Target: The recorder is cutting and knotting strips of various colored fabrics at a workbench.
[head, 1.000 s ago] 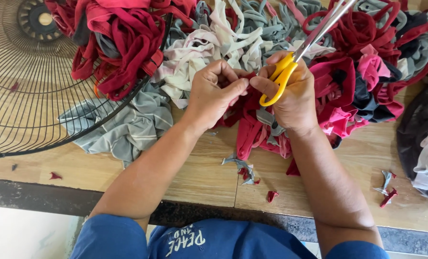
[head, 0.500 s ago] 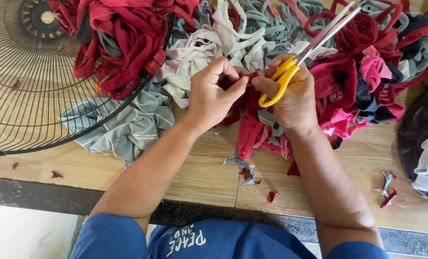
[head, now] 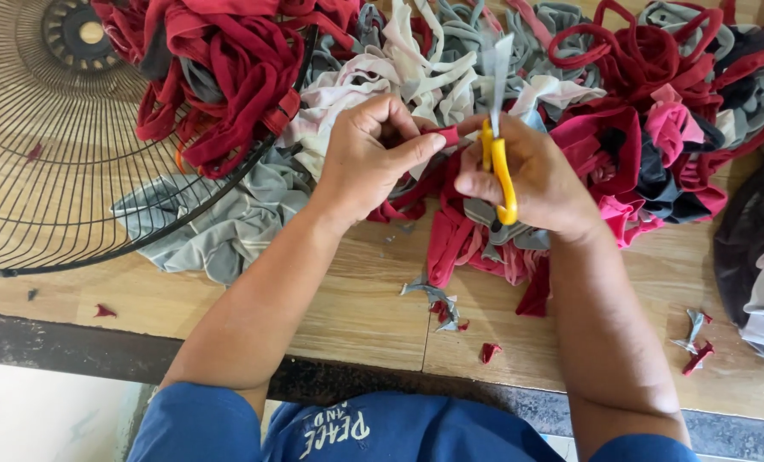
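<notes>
Head view: the left hand (head: pixel 373 158) pinches a red fabric strip (head: pixel 447 135) between thumb and curled fingers, above the middle of the wooden table (head: pixel 356 299). The strip runs down from the pinch into red cloth lying on the table between the 2 hands. The right hand (head: pixel 532 175) is closed around the yellow handles of a pair of scissors (head: pixel 495 128), fingers wrapped tight through the loops; the blades point up toward the far edge and are blurred, so I cannot tell how far apart they stand. The scissors sit just beside the pinched end of the strip.

Behind both hands, along the far edge, lies a heap of cloth strips (head: pixel 450 51) in red, grey, white and pink. A round wire fan guard (head: pixel 48 162) rests on the far left corner, with red strips draped over its rim and a grey cloth (head: pixel 219 222) partly under it. Small cloth scraps (head: pixel 440 301) lie near the front edge between the forearms, and more scraps near the right edge.
</notes>
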